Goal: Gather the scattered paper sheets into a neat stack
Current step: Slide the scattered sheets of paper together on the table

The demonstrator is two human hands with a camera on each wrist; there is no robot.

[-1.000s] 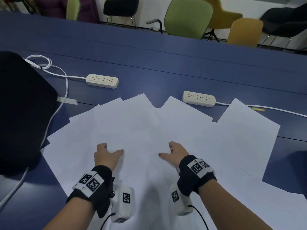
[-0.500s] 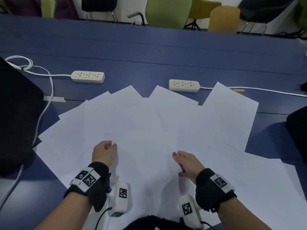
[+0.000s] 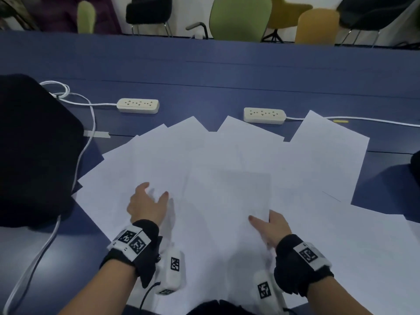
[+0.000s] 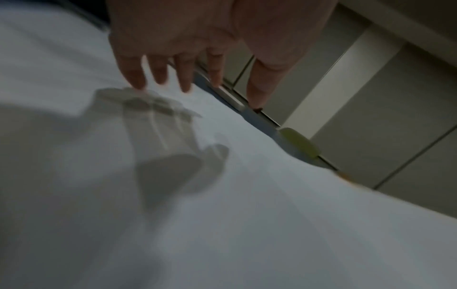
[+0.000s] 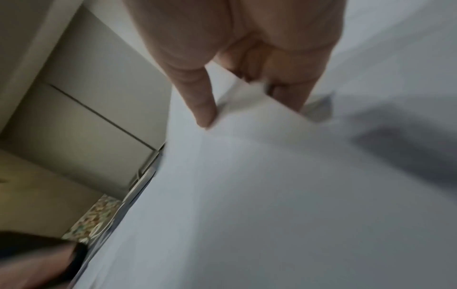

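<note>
Both wrist views are smeared with motion blur. The white paper sheets (image 3: 227, 178) overlap so much you can't count them. The right hand (image 3: 270, 228) has its fingers tucked under a sheet edge, out of sight. The dark rounded object (image 3: 34, 144) on the bench runs off the left edge.

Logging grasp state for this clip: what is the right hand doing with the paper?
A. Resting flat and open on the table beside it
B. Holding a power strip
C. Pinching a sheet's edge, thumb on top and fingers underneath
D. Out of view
C: in the right wrist view the right hand has its thumb on top of the sheet and fingers curled beneath its edge.
</note>
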